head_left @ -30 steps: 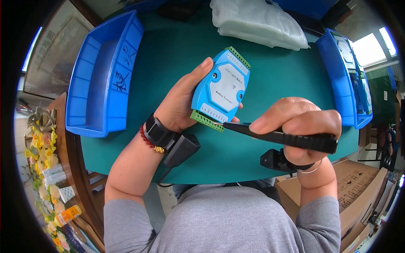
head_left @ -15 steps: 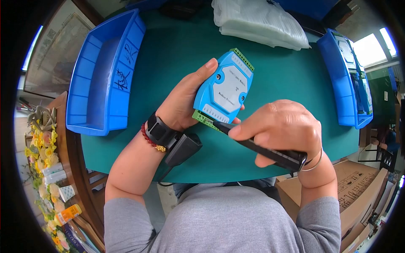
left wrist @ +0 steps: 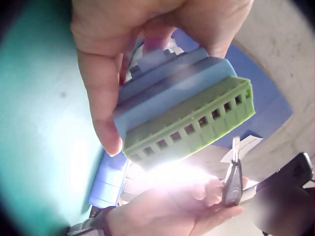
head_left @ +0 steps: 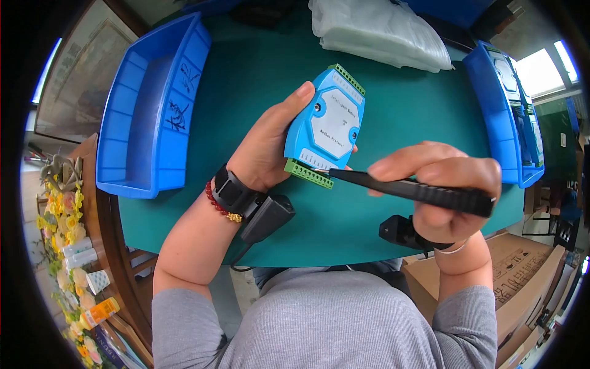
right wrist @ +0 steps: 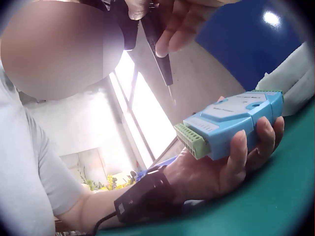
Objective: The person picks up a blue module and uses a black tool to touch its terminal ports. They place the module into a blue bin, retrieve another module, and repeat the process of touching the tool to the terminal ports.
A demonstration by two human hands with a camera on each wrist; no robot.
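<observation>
**Screwdriver at the module's terminals**

A green table point(head_left: 246, 92) carries two blue bins, the left bin point(head_left: 147, 111) and the right bin point(head_left: 501, 117), with a stack of clear bags point(head_left: 381, 31) at the far edge. Above the table's middle, the left hand point(head_left: 267, 144) holds a blue module point(head_left: 326, 126) clear of the surface, tilted, its label face up. The fingers wrap round the module's back and the thumb lies along its left edge, a firm full grip. The module's near green terminal strip point(head_left: 309, 174) points toward the person.

The right hand point(head_left: 442, 190) grips a black screwdriver point(head_left: 405, 189), fingers curled round the handle, index finger stretched along the shaft. The wrist is raised and the tool lies nearly level, its tip at the strip's right end; from the wrist views the blade point(left wrist: 235, 147) appears just short of the slots, not yet seated.

The step in hand looks like working the terminal screws. The next move would call for lining the blade with one slot and pressing in squarely while the left hand keeps the module steady.
</observation>
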